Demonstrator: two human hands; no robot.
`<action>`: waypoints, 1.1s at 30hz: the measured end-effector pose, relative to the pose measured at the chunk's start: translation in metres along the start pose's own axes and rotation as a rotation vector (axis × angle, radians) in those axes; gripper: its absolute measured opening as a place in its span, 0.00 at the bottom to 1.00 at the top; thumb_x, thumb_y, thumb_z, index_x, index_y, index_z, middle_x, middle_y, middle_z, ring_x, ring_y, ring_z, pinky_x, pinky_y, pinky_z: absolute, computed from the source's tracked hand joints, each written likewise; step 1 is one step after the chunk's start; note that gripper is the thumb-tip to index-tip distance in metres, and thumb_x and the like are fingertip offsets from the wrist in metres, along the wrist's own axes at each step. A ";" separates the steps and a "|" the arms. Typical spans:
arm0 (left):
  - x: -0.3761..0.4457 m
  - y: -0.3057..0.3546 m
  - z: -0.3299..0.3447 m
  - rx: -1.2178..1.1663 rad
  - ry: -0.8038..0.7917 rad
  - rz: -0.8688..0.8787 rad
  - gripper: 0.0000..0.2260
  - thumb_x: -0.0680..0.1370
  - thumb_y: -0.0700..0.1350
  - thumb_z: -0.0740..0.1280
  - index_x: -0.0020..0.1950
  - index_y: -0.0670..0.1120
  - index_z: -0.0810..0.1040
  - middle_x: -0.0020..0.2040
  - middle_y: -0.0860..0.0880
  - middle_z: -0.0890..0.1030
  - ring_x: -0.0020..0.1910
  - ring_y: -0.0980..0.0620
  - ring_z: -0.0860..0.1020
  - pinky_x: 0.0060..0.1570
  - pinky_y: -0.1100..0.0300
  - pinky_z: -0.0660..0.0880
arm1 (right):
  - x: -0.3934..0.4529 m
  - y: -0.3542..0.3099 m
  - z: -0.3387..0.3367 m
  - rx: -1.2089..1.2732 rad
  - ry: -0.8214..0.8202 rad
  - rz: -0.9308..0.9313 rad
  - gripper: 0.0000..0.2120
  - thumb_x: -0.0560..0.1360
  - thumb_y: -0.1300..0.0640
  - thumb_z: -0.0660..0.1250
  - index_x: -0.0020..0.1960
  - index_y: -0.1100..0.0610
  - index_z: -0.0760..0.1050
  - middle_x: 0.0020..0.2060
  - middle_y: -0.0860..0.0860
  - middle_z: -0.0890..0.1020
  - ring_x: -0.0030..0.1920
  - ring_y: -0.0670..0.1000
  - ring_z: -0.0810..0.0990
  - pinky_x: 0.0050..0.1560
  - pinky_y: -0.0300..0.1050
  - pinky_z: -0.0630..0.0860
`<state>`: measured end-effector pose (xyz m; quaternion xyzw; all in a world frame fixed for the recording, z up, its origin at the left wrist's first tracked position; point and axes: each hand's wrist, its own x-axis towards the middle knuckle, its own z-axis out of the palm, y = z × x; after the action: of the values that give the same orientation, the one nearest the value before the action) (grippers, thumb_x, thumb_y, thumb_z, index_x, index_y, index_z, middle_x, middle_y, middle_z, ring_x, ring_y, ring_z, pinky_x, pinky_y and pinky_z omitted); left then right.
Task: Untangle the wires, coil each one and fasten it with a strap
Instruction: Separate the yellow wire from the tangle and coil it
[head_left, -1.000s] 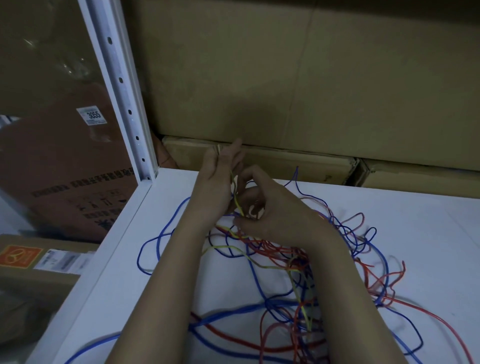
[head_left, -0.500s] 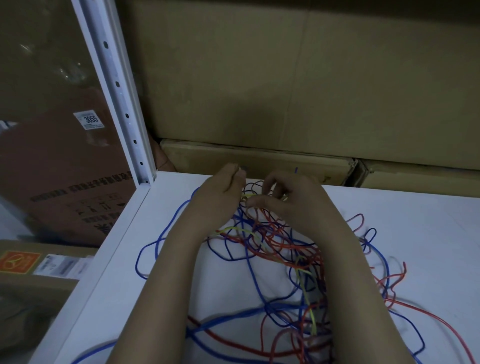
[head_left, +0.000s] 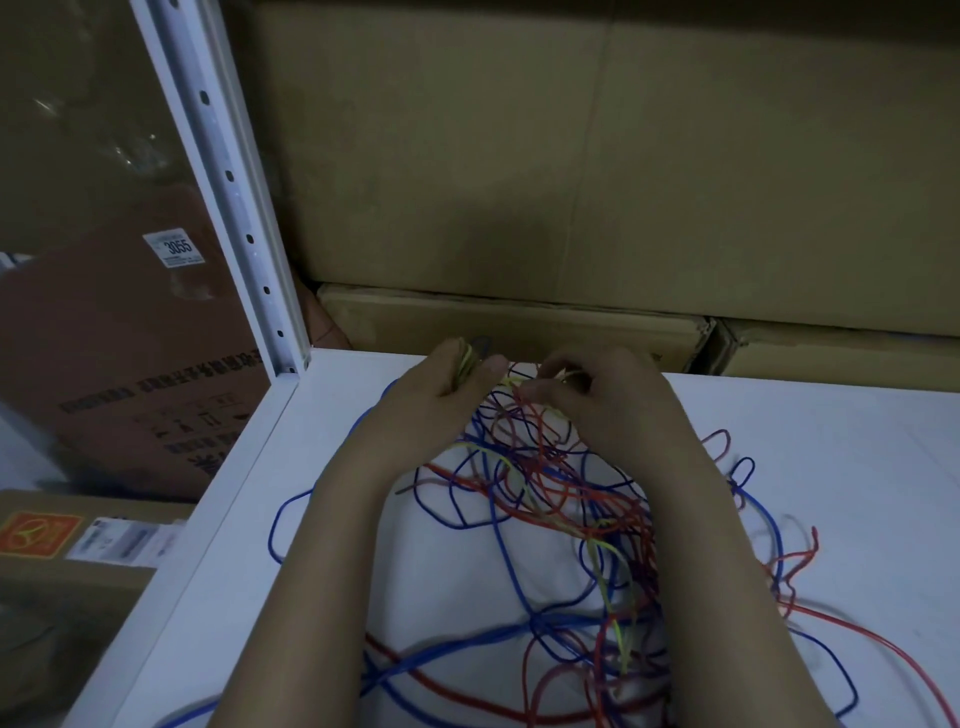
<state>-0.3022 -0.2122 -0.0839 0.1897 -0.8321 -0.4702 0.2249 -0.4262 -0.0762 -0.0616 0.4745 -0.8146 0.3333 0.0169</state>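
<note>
Cardboard boxes (head_left: 597, 171) back a white counter (head_left: 857, 467). Both hands have dropped to 12 o'clock of the wire tangle (head_left: 561, 499): left hand (head_left: 441, 400) grips yellow wire (head_left: 466, 361) loops, right hand (head_left: 608, 400) pinches strands; coiling appears underway.

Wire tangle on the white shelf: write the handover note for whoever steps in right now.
Left hand: grips a few turns of the yellow wire, a coil started around its fingers.
Right hand: pinches the same yellow wire near the top of the tangle.
The yellow wire runs on down through the red and blue wires on the white shelf.
Done: coil begun only.
Left: free the yellow wire, finish and strap it, then the red and blue ones. No strap is in view.
</note>
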 end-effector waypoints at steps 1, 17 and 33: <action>0.000 0.001 0.001 0.026 -0.021 0.009 0.19 0.78 0.58 0.61 0.37 0.46 0.63 0.31 0.56 0.62 0.30 0.59 0.63 0.31 0.67 0.61 | 0.000 0.000 0.000 -0.034 0.067 -0.019 0.09 0.73 0.47 0.71 0.43 0.53 0.81 0.39 0.48 0.81 0.40 0.48 0.77 0.39 0.46 0.73; 0.007 -0.011 0.001 0.164 0.446 -0.022 0.16 0.82 0.51 0.59 0.44 0.41 0.75 0.32 0.52 0.74 0.32 0.59 0.72 0.30 0.66 0.64 | 0.000 -0.002 0.000 0.160 0.266 0.003 0.06 0.76 0.55 0.69 0.41 0.53 0.76 0.33 0.44 0.76 0.35 0.44 0.73 0.34 0.38 0.66; 0.006 0.006 -0.022 -0.529 0.496 -0.075 0.18 0.82 0.45 0.60 0.31 0.49 0.69 0.21 0.58 0.65 0.23 0.60 0.63 0.26 0.66 0.60 | -0.011 0.006 0.005 0.148 -0.053 0.060 0.17 0.77 0.68 0.60 0.44 0.49 0.82 0.54 0.51 0.83 0.62 0.53 0.76 0.71 0.28 0.48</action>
<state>-0.2958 -0.2279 -0.0671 0.2637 -0.5942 -0.6168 0.4438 -0.4234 -0.0689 -0.0726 0.4583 -0.8017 0.3804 -0.0499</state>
